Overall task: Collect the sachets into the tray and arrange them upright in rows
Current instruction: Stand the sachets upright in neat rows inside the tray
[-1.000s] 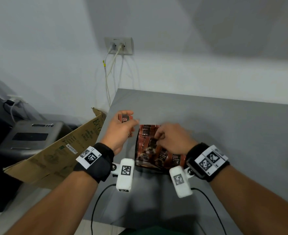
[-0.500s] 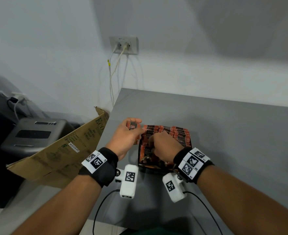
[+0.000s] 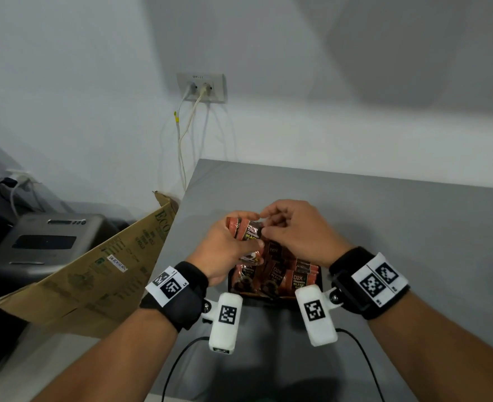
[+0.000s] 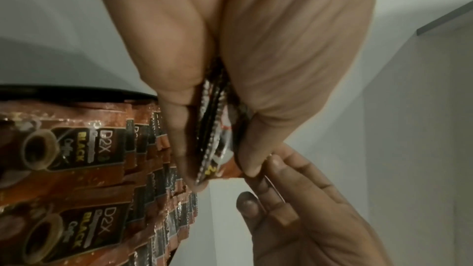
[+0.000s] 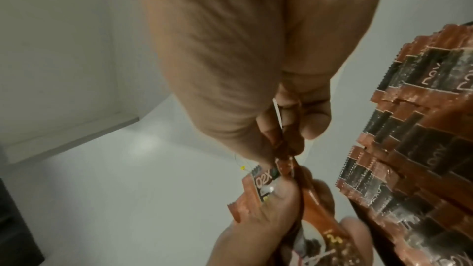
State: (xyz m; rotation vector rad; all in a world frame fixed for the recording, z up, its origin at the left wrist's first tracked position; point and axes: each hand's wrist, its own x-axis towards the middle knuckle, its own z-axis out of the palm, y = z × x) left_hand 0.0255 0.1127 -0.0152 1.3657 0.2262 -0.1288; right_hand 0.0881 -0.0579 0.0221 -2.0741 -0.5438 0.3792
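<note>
left hand grips sachets | label "D2X BLACK" | right hand pinches top

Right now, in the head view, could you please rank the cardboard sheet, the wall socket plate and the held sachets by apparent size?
1. cardboard sheet, largest
2. wall socket plate
3. held sachets

The last two look close; hands hide part of the sachets.
</note>
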